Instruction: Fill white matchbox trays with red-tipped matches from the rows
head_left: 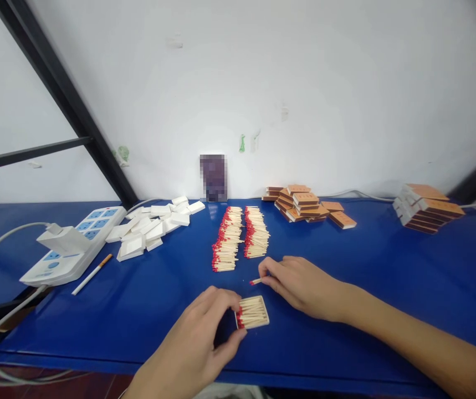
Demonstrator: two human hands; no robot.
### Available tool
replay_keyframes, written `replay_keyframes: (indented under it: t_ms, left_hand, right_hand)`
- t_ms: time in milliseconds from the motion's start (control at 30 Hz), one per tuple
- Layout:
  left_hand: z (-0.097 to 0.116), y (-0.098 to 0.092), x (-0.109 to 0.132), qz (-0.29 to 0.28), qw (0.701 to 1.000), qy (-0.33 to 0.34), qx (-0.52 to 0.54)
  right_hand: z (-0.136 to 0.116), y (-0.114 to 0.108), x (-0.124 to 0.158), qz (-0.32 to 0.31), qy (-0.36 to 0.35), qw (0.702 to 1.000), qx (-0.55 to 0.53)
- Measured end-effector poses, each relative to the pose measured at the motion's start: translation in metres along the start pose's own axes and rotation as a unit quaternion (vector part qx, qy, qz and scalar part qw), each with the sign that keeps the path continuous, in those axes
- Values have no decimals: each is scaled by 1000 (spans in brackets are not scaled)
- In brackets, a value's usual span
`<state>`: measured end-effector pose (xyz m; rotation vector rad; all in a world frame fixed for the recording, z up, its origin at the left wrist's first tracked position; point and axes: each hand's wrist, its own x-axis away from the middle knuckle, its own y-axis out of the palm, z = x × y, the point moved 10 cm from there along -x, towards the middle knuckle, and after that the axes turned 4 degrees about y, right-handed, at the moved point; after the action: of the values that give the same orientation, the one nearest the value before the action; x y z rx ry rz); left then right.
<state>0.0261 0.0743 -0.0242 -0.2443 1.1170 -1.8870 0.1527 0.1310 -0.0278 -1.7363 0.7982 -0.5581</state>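
- The tray [258, 326] sits at the left hand [198, 332], white and shallow, packed with pale matches whose red heads gather at the end nearest that hand.
- The left hand grasps the tray — thumb on its near corner, fingers on the far one — and covers part of that end.
- The right hand [296, 282] pinches one match [256, 281] between thumb and forefinger, just beyond the tray, red head pointing left; whether it touches the table [366, 266] is unclear.
- Ahead of the hands lie two match rows, the left row [227, 244] and the right row [256, 235], heads mostly leftward. They stand between the hands and a blurred dark panel [213, 177] by the wall [304, 83].
- Beyond the left hand, leftward: a heap of white trays [150, 224], a cigarette [92, 274] and a power strip [96, 224].
- Beyond the right hand: loose orange boxes [304, 202] — and, farther right, a neat stack [426, 208].
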Motion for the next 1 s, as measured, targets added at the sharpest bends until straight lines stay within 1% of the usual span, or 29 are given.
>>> replay_keyframes:
  t_ms: [67, 100, 167, 267, 333, 467, 633, 767, 1000]
  left_hand:
    - [-7, -5, 1, 33, 999, -26, 1]
    - [-8, -6, 1, 41, 999, -32, 0]
    - [-8, -5, 1, 35, 999, -33, 2]
    - [-2, -3, 0, 15, 1000, -17, 0]
    - [2, -3, 0, 8, 1000, -2, -4]
    - [8, -2, -4, 2, 1000, 12, -4]
    - [11, 0, -5, -10, 1000, 26, -10]
    - [13, 0, -3, -19, 999, 32, -16]
    - [16, 2, -4, -34, 999, 38, -6]
  right_hand:
    - [-6, -3, 2, 7, 1, 1000, -27]
    - [-10, -3, 3, 10, -1, 999, -36]
    - [-21, -2, 5, 12, -20, 998, -52]
    - [-37, 4, 9, -3, -48, 997, -67]
    - [-42, 6, 12, -15, -52, 995, -79]
    - [-43, 11, 15, -42, -45, 994, -93]
    - [-40, 7, 14, -24, -51, 992, -114]
    - [-36, 5, 11, -24, -32, 988, -146]
    - [-30, 5, 7, -28, -4, 986, -166]
